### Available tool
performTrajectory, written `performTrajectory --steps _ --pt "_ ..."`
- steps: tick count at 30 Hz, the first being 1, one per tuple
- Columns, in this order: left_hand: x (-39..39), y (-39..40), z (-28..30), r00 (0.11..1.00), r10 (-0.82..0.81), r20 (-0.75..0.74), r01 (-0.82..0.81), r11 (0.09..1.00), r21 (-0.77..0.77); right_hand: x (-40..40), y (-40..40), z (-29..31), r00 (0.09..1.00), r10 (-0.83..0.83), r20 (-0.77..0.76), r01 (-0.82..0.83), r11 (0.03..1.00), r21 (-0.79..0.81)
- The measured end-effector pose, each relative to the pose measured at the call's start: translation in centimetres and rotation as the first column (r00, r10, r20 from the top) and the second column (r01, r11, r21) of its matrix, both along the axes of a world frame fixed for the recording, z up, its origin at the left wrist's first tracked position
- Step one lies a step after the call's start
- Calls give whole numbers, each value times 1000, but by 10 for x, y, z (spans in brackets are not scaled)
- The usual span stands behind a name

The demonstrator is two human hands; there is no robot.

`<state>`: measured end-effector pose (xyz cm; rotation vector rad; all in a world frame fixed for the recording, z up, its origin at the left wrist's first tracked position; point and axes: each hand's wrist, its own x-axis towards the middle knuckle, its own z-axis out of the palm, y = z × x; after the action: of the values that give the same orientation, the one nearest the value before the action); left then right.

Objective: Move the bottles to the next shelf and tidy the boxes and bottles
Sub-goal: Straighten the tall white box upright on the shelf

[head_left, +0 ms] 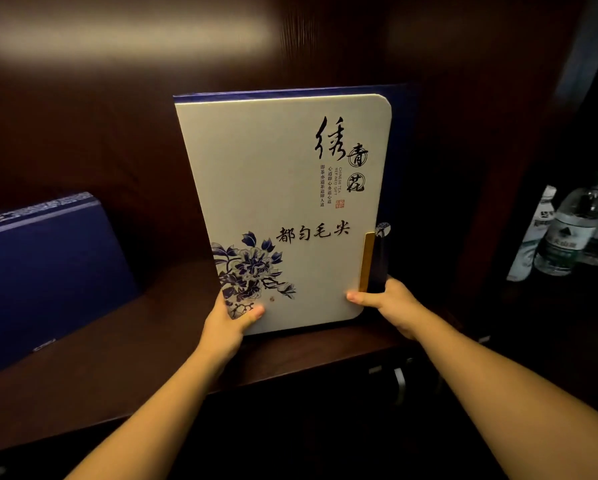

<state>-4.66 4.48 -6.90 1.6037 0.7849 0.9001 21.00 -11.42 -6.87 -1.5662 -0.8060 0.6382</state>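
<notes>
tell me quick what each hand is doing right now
Left hand: closed on the lower left corner of the white tea box.
Right hand: closed on its lower right corner.

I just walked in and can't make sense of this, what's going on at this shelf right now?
A person is holding a white tea gift box upright on the dark wooden shelf, the left hand gripping its lower left corner and the right hand its lower right corner. A blue box leans at the left. Several water bottles already stand in the next compartment to the right.
</notes>
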Motion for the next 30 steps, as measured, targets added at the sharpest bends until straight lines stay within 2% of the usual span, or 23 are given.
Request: performTrajectory --steps 18,25,30 --pt "2 -18 -23 997 56 -58 -56 998 -3 9 -16 -5 997 79 -6 -79 997 -6" --pt "1 -24 -22 991 84 -102 -83 996 22 13 -15 -14 996 73 45 -74 997 2" --pt "1 -26 -20 991 83 -101 -85 996 -17 12 -16 -14 995 72 70 -72 997 9"
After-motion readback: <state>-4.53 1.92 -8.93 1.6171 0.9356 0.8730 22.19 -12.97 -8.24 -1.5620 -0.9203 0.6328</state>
